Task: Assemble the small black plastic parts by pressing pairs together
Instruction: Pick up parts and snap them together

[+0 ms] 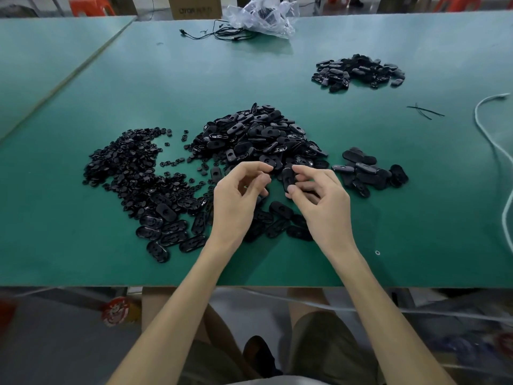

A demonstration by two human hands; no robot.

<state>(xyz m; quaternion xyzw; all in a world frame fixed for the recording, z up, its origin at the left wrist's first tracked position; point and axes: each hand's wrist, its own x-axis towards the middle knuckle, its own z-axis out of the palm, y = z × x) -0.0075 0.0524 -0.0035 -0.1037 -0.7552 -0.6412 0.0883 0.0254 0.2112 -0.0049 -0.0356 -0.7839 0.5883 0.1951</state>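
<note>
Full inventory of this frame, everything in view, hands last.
table: one, green, fills the view
round-part pile: one heap, black, left of the hands
oval-part pile: one large heap, black, centre, beyond the hands
near ovals: loose scatter, black, front, partly under the hands
right pile: one small heap of ovals, black, right of the hands
far pile: one heap, black, far right
plastic bag: one, clear, far edge
black cable: one, beside the bag
white cord: one, right edge
cardboard box: one, brown, behind the table
held oval: one, black, in the right hand
left hand: fingers curled, contents unclear
right hand: pinches the held oval
</note>
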